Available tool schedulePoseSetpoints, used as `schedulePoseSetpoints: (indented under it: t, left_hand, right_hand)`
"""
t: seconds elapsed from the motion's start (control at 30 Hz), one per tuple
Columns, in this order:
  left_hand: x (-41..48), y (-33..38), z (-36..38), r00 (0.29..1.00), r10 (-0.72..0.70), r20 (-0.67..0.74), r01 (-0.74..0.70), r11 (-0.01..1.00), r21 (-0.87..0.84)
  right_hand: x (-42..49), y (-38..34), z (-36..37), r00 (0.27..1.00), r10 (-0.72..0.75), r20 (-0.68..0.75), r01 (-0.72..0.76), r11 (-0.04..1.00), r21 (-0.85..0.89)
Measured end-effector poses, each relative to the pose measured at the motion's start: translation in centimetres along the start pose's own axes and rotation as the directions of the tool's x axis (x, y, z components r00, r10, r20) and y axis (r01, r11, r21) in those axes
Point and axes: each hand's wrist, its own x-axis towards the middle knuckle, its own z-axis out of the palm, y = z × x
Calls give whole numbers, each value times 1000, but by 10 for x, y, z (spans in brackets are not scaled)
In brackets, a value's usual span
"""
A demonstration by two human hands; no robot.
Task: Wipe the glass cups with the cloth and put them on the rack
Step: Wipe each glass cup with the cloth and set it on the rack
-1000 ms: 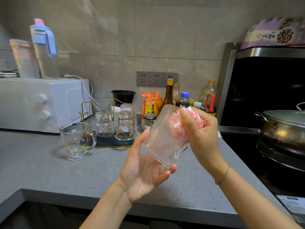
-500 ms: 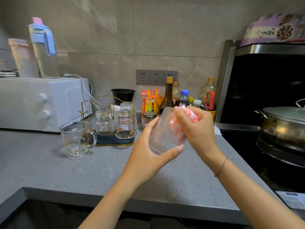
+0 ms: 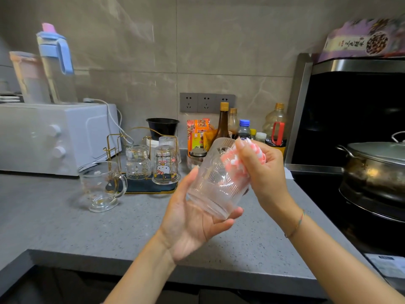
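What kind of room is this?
A home kitchen, most likely: a lidded pot on a black hob, sauce bottles against the tiled wall, and a white countertop oven on the grey counter.

Ribbed cup (image 3: 215, 183): tilted above the bench (image 3: 87, 233), lower end in my left grip (image 3: 192, 220).
Cloth (image 3: 258, 151), pink-white: my right grip (image 3: 263, 170) presses it against the cup's upper end.
Rack (image 3: 114, 145), gold wire: three inverted glasses (image 3: 165, 165).
Mug (image 3: 98, 185): on the bench, beside the rack.
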Motion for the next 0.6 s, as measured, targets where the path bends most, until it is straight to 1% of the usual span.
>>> schedulePoseSetpoints:
  t: [0.03,0.1,0.17,0.2,0.23,0.27,0.33,0.37,0.4,0.43,0.47,0.5,0.53,0.57,0.6]
  left_hand:
    - [1,0,1,999,10,-31,-8,998,68]
    - [4,2,1,990,76,-117,-48,972,231]
    - [6,6,1,977,159,-140,-90,910,405]
    - [6,8,2,969,199,-148,-100,858,504]
    - [6,9,3,954,252,-161,-103,783,613]
    - [5,9,5,935,315,-164,-102,681,725]
    - [5,6,9,888,444,-120,-97,435,895]
    - [6,3,10,860,503,-86,-96,326,941]
    - [6,0,10,831,553,-59,-93,243,965]
    - [7,-2,9,805,593,-32,-108,199,974]
    - [6,-4,8,784,620,-8,-135,184,974]
    - [6,-4,7,775,632,12,-175,196,965]
    - [5,-4,6,773,634,12,-213,241,947]
    - [4,-3,5,786,618,-13,-237,320,918]
    - [2,-2,6,812,581,-50,-248,422,872]
  right_hand:
    - [1,1,-1,1000,23,-16,-23,1000,-6]
    - [2,2,-3,997,54,-56,-54,998,-7]
    - [4,1,-5,997,39,-70,-42,998,-39]
    - [4,1,-5,997,19,-69,-24,997,-71]
    - [4,0,-5,998,2,-67,-9,994,-107]
    - [3,-1,-5,998,-12,-63,3,990,-142]
    - [2,-1,-3,998,-34,-44,26,982,-188]
    - [1,-1,-2,998,-43,-37,35,980,-196]
    - [0,-2,-1,998,-49,-33,42,980,-194]
    - [-1,-2,1,998,-51,-31,44,982,-184]
    - [-1,-3,2,998,-51,-27,45,984,-175]
    - [-2,-5,4,998,-54,-19,49,984,-169]
    - [-1,-7,4,998,-59,-8,57,984,-168]
    - [-1,-9,4,998,-62,10,63,985,-163]
    - [0,-10,4,998,-63,26,66,987,-146]
